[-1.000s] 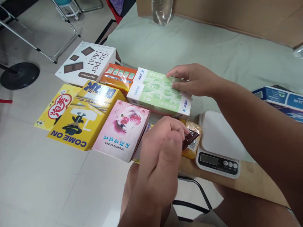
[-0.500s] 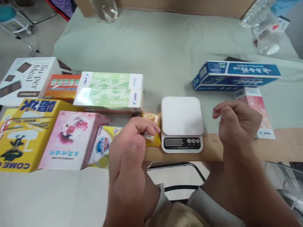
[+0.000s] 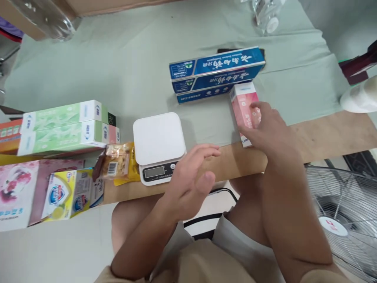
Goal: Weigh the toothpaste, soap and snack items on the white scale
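Over the pink toothpaste box (image 3: 243, 103), my right hand (image 3: 269, 127) has its thumb and fingers apart; whether it touches the box I cannot tell. My left hand (image 3: 191, 182) hovers open with nothing in it, in front of the right side of the white kitchen scale (image 3: 159, 139) and partly hiding its buttons. The scale's plate is bare and its display looks blank. Beyond the pink box stand blue toothpaste boxes (image 3: 218, 70), stacked and turned slightly, against the pink box's far end.
Left of the scale lie packaged snacks (image 3: 116, 161), a yellow soap box (image 3: 63, 194), green-and-white boxes (image 3: 63, 129) and a pink gift box (image 3: 19, 192). Plastic bottles (image 3: 266, 17) stand at the back, a white bottle (image 3: 361, 96) at the right. A fan (image 3: 338, 212) stands below the table edge.
The view has swung to the right. My right hand has uncurled and moved over the pink box. My left hand has opened and come rightward to the scale's front right corner.
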`<state>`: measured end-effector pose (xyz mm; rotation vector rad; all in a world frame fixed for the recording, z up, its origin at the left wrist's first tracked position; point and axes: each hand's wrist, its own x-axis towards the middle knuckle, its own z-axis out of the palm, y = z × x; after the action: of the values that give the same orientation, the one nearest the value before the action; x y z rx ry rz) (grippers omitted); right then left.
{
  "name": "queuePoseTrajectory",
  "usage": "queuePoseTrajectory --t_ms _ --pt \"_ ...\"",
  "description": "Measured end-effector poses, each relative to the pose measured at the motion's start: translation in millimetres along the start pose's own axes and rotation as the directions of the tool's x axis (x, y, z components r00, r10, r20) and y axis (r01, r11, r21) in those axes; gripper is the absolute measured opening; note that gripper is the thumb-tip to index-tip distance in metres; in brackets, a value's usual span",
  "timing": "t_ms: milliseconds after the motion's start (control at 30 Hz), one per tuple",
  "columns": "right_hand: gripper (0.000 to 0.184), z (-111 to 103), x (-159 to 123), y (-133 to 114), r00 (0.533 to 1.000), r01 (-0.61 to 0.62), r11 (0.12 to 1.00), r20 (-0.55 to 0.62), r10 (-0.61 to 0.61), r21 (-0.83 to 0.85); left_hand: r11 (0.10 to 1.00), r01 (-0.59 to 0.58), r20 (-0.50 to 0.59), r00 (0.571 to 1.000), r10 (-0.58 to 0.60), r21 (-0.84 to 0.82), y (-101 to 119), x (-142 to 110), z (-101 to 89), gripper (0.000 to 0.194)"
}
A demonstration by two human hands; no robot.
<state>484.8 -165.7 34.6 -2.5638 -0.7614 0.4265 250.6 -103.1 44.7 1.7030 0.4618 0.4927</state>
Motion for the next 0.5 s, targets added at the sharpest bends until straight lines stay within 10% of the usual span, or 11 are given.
queuePoseTrajectory --t_ms 267,500 --pt "0.055 -21.2 -24.9 -4.7 0.995 0.101 0.994 0.024 -0.102 0.044 0.996 0.082 0.034 0.996 -0.082 0.023 -9.6 15.8 30.7 0.065" --pt "0.055 -13.6 -67.7 -35.6 0.904 0.422 0.880 -0.025 -0.427 0.220 0.996 -0.051 -0.065 0.996 0.056 0.070 2.8 13.3 23.2 0.078"
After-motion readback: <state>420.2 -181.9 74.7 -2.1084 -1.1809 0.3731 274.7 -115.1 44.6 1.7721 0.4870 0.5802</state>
